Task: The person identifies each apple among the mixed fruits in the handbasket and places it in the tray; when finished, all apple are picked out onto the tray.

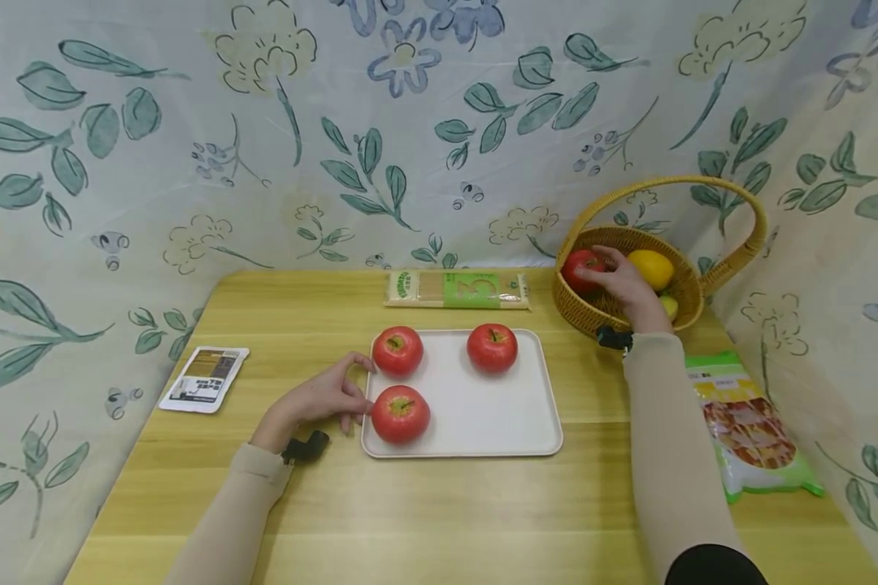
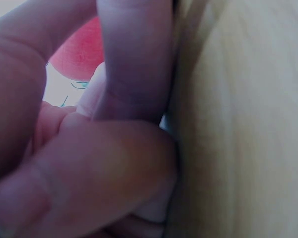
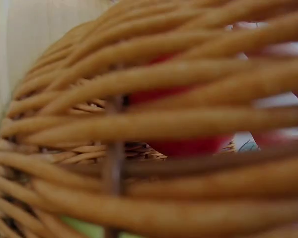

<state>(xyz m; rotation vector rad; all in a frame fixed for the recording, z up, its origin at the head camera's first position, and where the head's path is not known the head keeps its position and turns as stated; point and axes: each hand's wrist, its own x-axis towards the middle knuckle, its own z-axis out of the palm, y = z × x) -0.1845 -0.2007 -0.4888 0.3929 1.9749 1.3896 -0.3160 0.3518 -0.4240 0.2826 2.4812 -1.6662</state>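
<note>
A white tray [image 1: 483, 406] lies mid-table with three red apples on it: back left [image 1: 397, 350], back right [image 1: 492, 348] and front left [image 1: 400, 413]. My left hand [image 1: 329, 398] sits at the tray's left rim, its curled fingers [image 2: 134, 59] pinching the edge; one apple [image 2: 79, 57] shows past them. My right hand [image 1: 615, 276] reaches into the wicker basket [image 1: 593, 313] and grips a fourth red apple [image 1: 576, 266]. A yellow lemon [image 1: 651, 268] lies beside it. In the right wrist view the basket wall [image 3: 139, 119] fills the frame, with the red apple [image 3: 188, 146] behind it.
A noodle packet [image 1: 457, 289] lies behind the tray. A small printed packet [image 1: 205, 379] sits at the table's left edge and a snack bag [image 1: 749, 422] at the right. Floral cloth hangs round the back and both sides. The wooden table [image 1: 439, 504] stretches in front.
</note>
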